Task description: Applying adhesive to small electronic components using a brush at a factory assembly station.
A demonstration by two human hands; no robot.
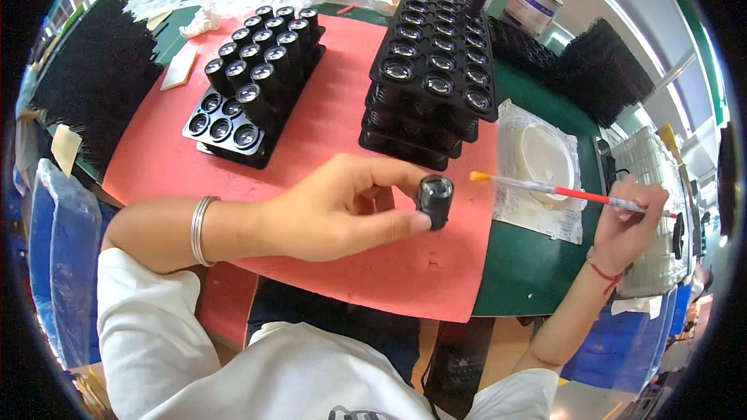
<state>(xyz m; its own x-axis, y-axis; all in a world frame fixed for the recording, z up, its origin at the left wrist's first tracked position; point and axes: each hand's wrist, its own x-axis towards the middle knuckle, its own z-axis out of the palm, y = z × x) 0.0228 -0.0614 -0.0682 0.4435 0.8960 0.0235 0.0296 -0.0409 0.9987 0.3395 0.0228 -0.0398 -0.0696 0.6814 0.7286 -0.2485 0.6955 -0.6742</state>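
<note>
The left hand [342, 210] is closed on a small black lens barrel [434, 201], pinched between thumb and fingers, above the pink mat [327, 132]. Just right of the barrel is the orange tip of a thin brush [568, 191], near but not touching it. The right hand [629, 225] grips the other end of the brush, fingers closed around it, over the green table [529, 264].

Black lens barrel [435, 201]; red-handled brush [568, 191]; pink mat [327, 120].
</note>
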